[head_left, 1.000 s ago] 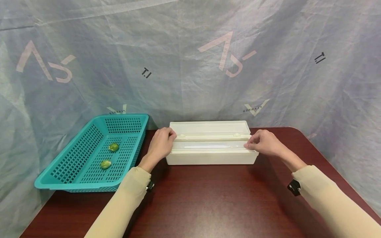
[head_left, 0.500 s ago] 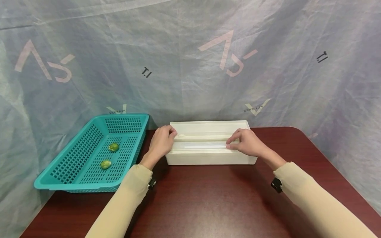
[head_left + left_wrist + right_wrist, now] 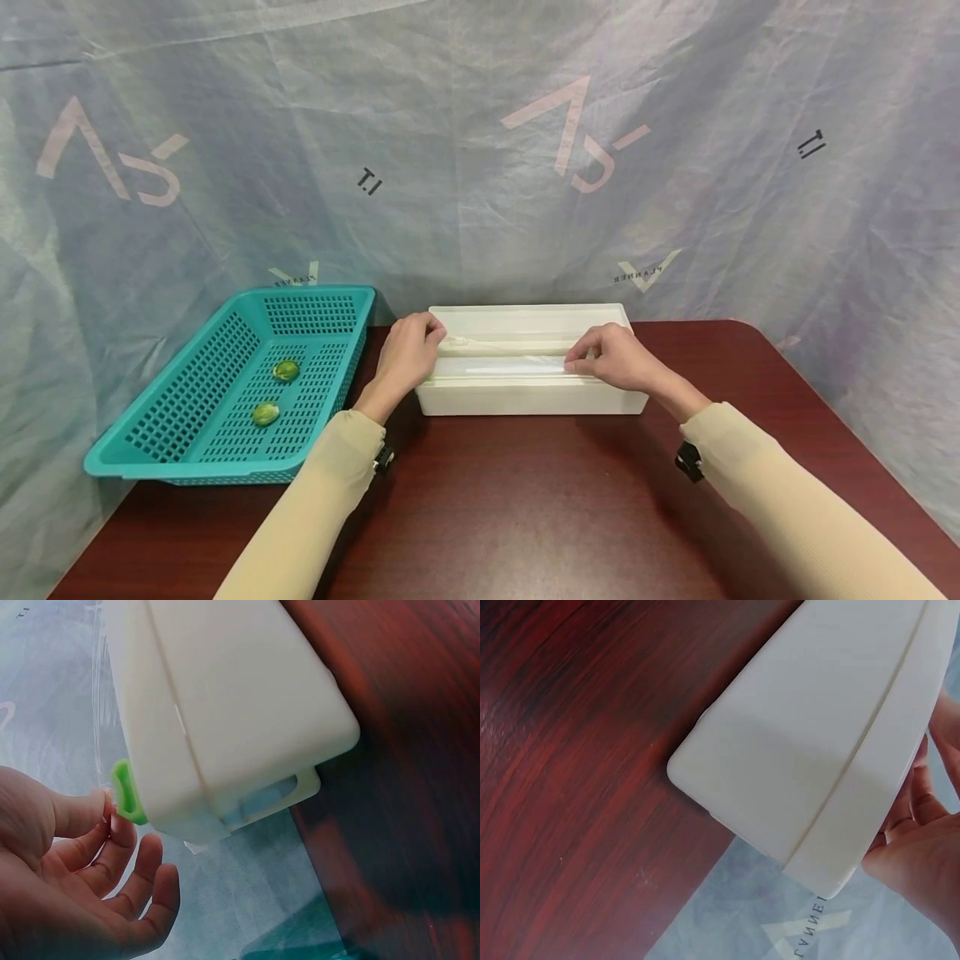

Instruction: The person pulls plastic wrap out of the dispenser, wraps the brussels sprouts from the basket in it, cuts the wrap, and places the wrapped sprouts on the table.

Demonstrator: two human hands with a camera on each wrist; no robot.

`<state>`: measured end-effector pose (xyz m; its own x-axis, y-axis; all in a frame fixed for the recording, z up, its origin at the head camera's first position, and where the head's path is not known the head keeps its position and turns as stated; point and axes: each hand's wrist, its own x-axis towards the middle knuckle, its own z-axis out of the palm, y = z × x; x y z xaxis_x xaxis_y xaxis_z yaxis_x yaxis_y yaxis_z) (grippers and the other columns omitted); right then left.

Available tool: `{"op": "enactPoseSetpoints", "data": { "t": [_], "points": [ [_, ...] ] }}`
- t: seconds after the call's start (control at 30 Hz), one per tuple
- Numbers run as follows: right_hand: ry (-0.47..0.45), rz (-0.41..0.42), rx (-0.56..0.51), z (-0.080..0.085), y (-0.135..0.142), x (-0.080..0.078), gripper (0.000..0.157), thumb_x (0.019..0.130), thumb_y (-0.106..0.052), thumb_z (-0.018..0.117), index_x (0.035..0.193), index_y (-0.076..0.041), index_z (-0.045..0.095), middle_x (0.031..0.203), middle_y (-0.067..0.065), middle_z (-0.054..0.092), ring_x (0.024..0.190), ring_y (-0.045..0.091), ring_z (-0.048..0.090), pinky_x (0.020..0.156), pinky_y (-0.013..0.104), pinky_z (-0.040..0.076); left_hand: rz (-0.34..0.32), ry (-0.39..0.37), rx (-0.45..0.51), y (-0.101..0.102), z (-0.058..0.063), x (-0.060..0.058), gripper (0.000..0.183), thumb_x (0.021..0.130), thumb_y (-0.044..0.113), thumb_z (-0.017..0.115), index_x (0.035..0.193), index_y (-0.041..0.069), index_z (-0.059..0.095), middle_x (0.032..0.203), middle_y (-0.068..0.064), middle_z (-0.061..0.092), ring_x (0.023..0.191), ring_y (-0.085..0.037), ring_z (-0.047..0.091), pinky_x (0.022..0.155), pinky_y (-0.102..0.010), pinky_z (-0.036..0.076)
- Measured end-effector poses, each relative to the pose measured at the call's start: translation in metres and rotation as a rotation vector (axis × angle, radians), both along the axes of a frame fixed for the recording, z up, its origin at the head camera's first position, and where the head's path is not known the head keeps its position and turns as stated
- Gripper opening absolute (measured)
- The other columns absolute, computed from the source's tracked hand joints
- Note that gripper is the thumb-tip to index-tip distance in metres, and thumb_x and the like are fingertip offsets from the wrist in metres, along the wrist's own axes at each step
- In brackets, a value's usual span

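Note:
A white cling film dispenser box (image 3: 525, 398) stands on the table with its lid (image 3: 525, 317) tipped back. Clear cling film (image 3: 510, 365) shows in its opening. At the box's left end my left hand (image 3: 407, 357) pinches the film's edge between thumb and index finger; in the left wrist view a thin stretch of film (image 3: 99, 682) runs up from these fingers. A green slider (image 3: 127, 793) sits beside them on the box's end. Right of the middle my right hand (image 3: 617, 358) pinches film over the opening. In the right wrist view the box partly hides its fingertips.
Left of the box stands a turquoise perforated basket (image 3: 352, 367) holding two small green vegetables (image 3: 286, 371), like Brussels sprouts. The dark red table (image 3: 510, 500) extends in front. A grey printed sheet (image 3: 465, 167) hangs behind the table.
My right hand has moved left from the box's right end to right of its middle, and its fingers have closed together. A film strip now shows lifted between the hands. My left hand stays put.

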<state>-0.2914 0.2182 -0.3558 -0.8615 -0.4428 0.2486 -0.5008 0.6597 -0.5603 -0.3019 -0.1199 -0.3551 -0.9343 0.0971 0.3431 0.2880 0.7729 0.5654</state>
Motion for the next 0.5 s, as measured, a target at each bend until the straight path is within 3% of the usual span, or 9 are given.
{"op": "enactPoseSetpoints", "data": {
  "t": [0.27,0.5],
  "points": [
    [0.003,-0.009,0.088,0.003,0.017,0.0,0.003,0.092,-0.013,0.082,0.093,-0.01,0.083,0.087,-0.005,0.074,0.067,0.016,0.053,0.064,0.034,0.045,0.004,-0.014,0.012,0.0,0.0,-0.002,0.016,0.108,0.017,0.061,0.106,0.006,0.072,0.102,-0.012,0.069,0.093,-0.03,0.061,0.084,-0.046,0.05],
    [0.022,0.004,0.09,0.008,0.021,-0.003,0.006,0.1,-0.01,0.072,0.094,-0.011,0.072,0.081,-0.003,0.064,0.074,0.017,0.053,0.07,0.037,0.044,0.008,-0.027,0.005,-0.001,0.001,-0.003,0.017,0.109,0.019,0.06,0.106,0.007,0.072,0.101,-0.011,0.068,0.088,-0.029,0.061,0.079,-0.045,0.05]
  ]
}}
